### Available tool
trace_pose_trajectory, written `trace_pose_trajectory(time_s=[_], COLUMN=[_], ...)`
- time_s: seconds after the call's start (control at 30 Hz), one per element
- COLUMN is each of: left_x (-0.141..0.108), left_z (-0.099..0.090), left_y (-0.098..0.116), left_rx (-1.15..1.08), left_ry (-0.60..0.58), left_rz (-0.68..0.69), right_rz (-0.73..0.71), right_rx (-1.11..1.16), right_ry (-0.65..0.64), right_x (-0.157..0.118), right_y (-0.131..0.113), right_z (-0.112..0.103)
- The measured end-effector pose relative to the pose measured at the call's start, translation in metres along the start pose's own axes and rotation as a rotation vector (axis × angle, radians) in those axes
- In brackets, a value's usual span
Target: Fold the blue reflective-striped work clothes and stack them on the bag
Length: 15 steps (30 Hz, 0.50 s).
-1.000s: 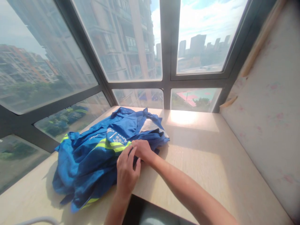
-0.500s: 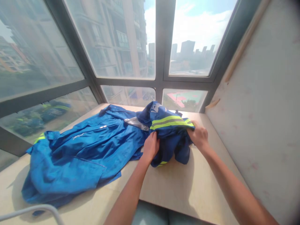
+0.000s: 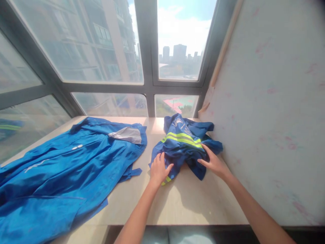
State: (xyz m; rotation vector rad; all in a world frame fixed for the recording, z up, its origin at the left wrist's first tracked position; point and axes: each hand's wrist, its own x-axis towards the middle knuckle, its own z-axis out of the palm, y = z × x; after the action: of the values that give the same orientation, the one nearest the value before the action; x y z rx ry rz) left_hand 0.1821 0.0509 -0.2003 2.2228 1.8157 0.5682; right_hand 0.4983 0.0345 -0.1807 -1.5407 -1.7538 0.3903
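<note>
A crumpled dark blue garment (image 3: 181,154) with yellow-green and grey reflective bands lies on the pale wooden surface (image 3: 193,206). My left hand (image 3: 159,169) rests at its lower left side, fingers apart. On the right, my right hand (image 3: 213,162) touches the cloth near the end of the band, its thumb and fingers spread. Neither hand grips the fabric. A larger, brighter blue garment (image 3: 76,169) is spread out to the left, with a light grey patch (image 3: 129,135) near its upper right end.
Windows with grey frames (image 3: 148,61) rise behind the surface. A pale wall (image 3: 269,135) with faint pink marks stands on the right. The surface's front edge (image 3: 182,224) runs below my forearms.
Both hands have opened and let go of the dark garment, which now lies flatter on the surface, apart from the brighter one. The view has turned to the right.
</note>
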Motion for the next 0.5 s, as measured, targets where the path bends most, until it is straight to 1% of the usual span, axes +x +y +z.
trace_pose_trajectory(time_s=[0.1, 0.17, 0.23, 0.3, 0.37, 0.43, 0.5], left_x=[-0.013, -0.018, -0.019, -0.018, -0.015, -0.013, -0.013], left_z=[-0.007, -0.012, -0.018, -0.024, -0.029, -0.034, -0.039], left_y=[-0.012, -0.020, -0.028, -0.037, -0.047, -0.059, -0.071], left_rx=[0.016, 0.048, 0.080, 0.093, 0.078, 0.060, 0.057], left_ry=[-0.067, -0.118, -0.159, -0.197, -0.237, -0.254, -0.235], left_rz=[0.018, 0.019, 0.013, 0.017, 0.039, 0.058, 0.059], right_rz=[-0.022, -0.063, -0.107, -0.116, -0.105, -0.116, -0.166], right_rx=[-0.014, -0.087, -0.207, -0.366, -0.534, -0.663, -0.720], right_ry=[0.027, 0.002, -0.066, -0.131, -0.141, -0.074, 0.061], right_x=[-0.027, -0.040, -0.048, -0.052, -0.053, -0.053, -0.051], right_y=[0.019, 0.029, 0.034, 0.033, 0.029, 0.024, 0.018], right_z=[0.006, 0.011, 0.013, 0.013, 0.009, 0.002, -0.004])
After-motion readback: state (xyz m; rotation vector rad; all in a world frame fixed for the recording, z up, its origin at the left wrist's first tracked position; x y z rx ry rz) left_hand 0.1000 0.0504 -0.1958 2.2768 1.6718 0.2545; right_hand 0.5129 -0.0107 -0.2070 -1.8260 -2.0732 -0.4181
